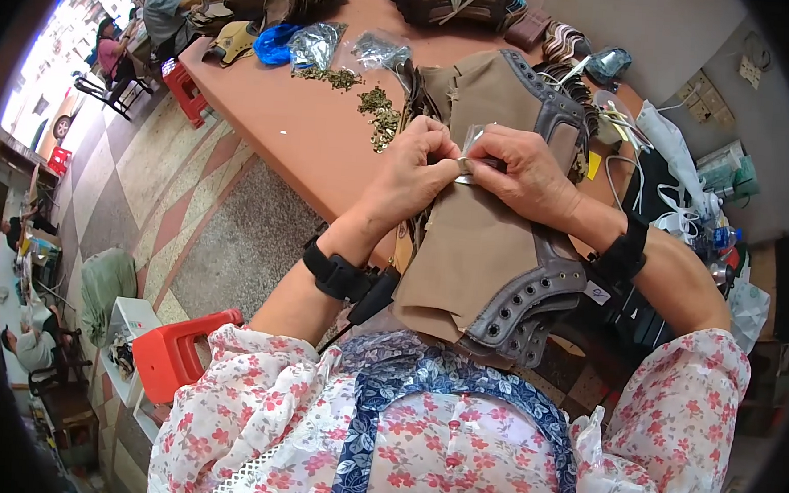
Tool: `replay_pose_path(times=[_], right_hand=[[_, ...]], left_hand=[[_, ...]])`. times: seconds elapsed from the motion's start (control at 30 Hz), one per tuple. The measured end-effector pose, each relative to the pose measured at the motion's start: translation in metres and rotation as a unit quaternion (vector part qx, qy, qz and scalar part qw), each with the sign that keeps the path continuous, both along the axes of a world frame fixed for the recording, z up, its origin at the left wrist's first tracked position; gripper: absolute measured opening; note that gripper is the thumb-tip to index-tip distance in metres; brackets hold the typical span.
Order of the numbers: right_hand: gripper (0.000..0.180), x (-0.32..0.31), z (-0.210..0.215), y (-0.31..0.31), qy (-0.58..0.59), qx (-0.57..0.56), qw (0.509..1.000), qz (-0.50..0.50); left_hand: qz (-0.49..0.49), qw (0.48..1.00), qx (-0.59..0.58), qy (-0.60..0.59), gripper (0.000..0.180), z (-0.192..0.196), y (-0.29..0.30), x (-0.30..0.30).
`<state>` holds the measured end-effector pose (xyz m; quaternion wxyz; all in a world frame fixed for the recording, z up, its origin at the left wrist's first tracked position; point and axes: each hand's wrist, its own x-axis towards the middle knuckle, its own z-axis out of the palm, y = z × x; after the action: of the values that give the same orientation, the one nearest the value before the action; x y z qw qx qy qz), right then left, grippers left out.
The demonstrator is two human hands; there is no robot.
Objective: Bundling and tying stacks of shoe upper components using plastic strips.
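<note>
My left hand (414, 169) and my right hand (525, 171) meet with fingertips pinched together. Between them is a small shiny piece of clear plastic (474, 139) with a silvery lower edge; its exact kind is hard to make out. Directly below lies a stack of brown fabric shoe uppers (479, 251), trimmed in dark leather with metal eyelets. The stack reaches from the table over toward my lap, and both hands are just above its middle. Each wrist wears a black strap.
The orange-brown table (267, 124) bears loose brass-coloured metal bits (380, 121), clear plastic bags (316, 44), a blue bag (278, 44) and more stacked uppers (452, 0). A red stool (179, 347) stands at lower left. Cords and a bottle crowd the right. Other people sit at far left.
</note>
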<state>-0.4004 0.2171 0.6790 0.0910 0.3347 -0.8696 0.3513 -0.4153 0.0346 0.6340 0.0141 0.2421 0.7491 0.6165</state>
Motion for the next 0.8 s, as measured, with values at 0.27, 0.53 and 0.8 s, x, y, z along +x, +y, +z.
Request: replay_pose_path(times=[0.27, 0.53, 0.8], right_hand=[[0.012, 0.002, -0.001, -0.004, -0.045, -0.023, 0.999, 0.004], [0.014, -0.002, -0.006, 0.0, -0.062, -0.016, 0.998, -0.019], [0.017, -0.006, -0.002, -0.002, -0.071, -0.001, 0.997, -0.02]], left_hand=[[-0.095, 0.986, 0.061, -0.123, 0.001, 0.007, -0.015, 0.003], [-0.021, 0.997, 0.054, -0.046, 0.012, -0.001, -0.01, 0.007], [0.03, 0.993, 0.035, 0.104, 0.01, -0.003, -0.004, 0.006]])
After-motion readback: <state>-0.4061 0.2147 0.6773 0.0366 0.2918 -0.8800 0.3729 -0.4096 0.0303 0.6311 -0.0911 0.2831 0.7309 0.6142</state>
